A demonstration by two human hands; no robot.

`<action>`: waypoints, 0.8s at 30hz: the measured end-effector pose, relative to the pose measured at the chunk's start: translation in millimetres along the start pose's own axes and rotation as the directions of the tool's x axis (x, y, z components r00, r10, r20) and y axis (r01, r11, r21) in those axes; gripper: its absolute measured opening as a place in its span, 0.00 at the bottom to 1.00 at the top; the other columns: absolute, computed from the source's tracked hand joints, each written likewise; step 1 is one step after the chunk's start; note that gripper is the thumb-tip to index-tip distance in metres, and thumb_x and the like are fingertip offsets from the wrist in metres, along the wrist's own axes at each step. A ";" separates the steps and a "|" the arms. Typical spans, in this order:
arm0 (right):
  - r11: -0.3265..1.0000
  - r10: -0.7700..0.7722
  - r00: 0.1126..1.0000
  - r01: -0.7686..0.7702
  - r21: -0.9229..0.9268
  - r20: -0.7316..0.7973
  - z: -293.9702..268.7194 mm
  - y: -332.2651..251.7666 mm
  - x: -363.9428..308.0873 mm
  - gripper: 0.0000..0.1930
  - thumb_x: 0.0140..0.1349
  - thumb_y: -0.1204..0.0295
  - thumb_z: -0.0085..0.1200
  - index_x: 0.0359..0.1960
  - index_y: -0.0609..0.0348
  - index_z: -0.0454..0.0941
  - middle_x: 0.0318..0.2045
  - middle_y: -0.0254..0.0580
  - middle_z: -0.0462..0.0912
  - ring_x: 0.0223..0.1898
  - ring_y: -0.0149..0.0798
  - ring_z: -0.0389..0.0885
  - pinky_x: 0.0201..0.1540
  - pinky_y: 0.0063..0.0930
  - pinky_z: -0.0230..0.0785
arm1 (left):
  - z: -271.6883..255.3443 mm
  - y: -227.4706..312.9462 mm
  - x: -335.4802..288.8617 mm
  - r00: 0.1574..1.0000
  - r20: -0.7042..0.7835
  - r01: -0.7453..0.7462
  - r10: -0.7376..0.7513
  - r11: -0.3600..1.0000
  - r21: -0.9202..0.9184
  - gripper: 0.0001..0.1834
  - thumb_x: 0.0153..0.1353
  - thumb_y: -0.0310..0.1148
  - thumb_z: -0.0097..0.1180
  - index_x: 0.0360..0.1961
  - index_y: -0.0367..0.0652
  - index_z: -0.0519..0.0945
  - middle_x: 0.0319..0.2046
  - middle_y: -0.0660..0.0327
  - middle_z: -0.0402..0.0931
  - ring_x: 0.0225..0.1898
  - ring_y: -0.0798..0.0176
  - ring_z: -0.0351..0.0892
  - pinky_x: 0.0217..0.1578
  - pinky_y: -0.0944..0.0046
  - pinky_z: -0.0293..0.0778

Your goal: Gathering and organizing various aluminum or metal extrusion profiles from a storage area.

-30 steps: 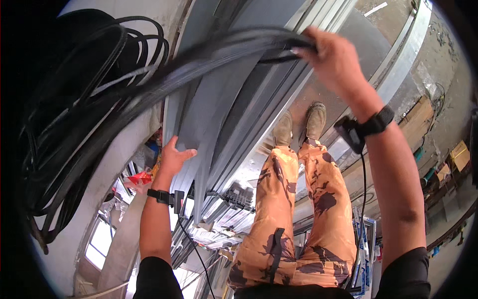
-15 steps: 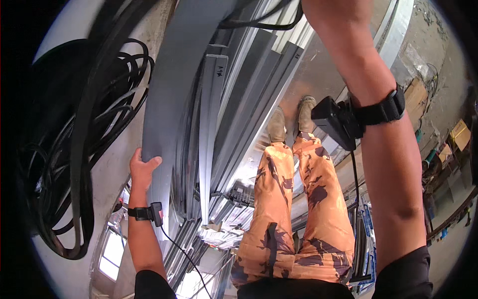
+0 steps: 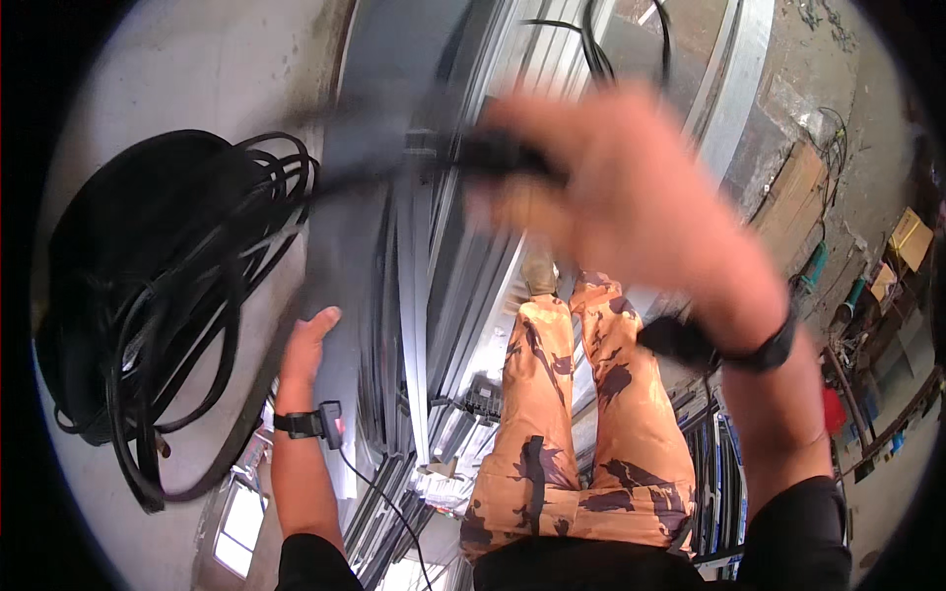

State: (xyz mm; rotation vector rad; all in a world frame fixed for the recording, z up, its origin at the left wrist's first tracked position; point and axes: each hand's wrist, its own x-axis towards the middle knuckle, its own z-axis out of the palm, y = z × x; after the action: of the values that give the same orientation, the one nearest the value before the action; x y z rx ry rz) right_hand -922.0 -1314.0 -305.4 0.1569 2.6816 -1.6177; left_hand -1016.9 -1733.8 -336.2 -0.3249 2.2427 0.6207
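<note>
My left hand (image 3: 304, 350) is at the left edge of a long grey metal panel (image 3: 347, 271), its thumb over the near face and its fingers mostly hidden behind the edge. Smeared by motion, my right hand (image 3: 631, 182) is above the metal profiles with its fingers curled round a black rubber strip (image 3: 379, 179). From there the strip runs left across the panel to a big loose coil (image 3: 133, 217) of the same black strip, which hangs beside a pale wall. Another loop of it (image 3: 594, 44) shows beyond my right hand.
Several long grey metal profiles (image 3: 412, 315) stand close together right of the panel. My legs in orange patterned trousers (image 3: 542, 394) are just beside them. At the right, a board (image 3: 796, 187), a yellow box (image 3: 911, 239) and tools lie on the floor.
My right hand has come down and left from the top right, bringing the black strip lower across the panel. My left hand keeps its place on the panel's edge.
</note>
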 end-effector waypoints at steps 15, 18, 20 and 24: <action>0.004 0.740 0.415 -0.790 0.613 0.529 140.5 -7.0 -166.9 0.30 0.66 0.49 0.47 0.51 0.70 0.70 0.38 0.46 0.80 0.32 0.36 0.79 0.36 0.32 0.74 | 113.6 50.3 -41.8 0.935 0.219 -0.283 0.278 0.959 -0.009 0.24 0.51 0.34 0.67 0.43 0.32 0.71 0.37 0.59 0.74 0.40 0.68 0.70 0.43 0.67 0.70; 0.139 0.648 0.655 -0.604 0.785 0.388 145.0 1.8 -175.9 0.36 0.63 0.51 0.54 0.61 0.70 0.61 0.49 0.50 0.76 0.50 0.39 0.75 0.53 0.31 0.68 | 122.4 74.6 -69.6 0.930 0.285 -0.214 0.234 0.972 -0.099 0.24 0.51 0.34 0.66 0.44 0.32 0.71 0.38 0.58 0.75 0.40 0.67 0.72 0.43 0.66 0.71; -0.052 0.567 0.680 -0.533 0.844 0.464 151.2 -0.1 -158.3 0.35 0.62 0.54 0.56 0.60 0.69 0.63 0.54 0.50 0.74 0.55 0.39 0.71 0.58 0.31 0.64 | 125.5 75.4 -79.5 0.924 0.325 -0.139 0.200 0.969 -0.202 0.24 0.51 0.33 0.66 0.45 0.31 0.71 0.38 0.57 0.75 0.41 0.66 0.73 0.44 0.65 0.71; -0.079 0.665 0.643 -0.446 0.892 0.380 159.5 -2.4 -138.2 0.23 0.62 0.66 0.58 0.54 0.68 0.70 0.48 0.41 0.78 0.49 0.35 0.75 0.56 0.30 0.65 | 121.9 69.3 -98.3 0.877 0.422 -0.099 0.230 0.945 -0.310 0.32 0.52 0.35 0.64 0.55 0.31 0.67 0.49 0.50 0.73 0.51 0.57 0.73 0.55 0.59 0.68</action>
State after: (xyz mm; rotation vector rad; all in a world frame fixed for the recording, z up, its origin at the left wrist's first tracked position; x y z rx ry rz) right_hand -792.1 -1467.2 -369.9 1.2797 0.7111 -2.5335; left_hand -904.4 -1607.1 -311.5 -0.1056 1.7407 1.0016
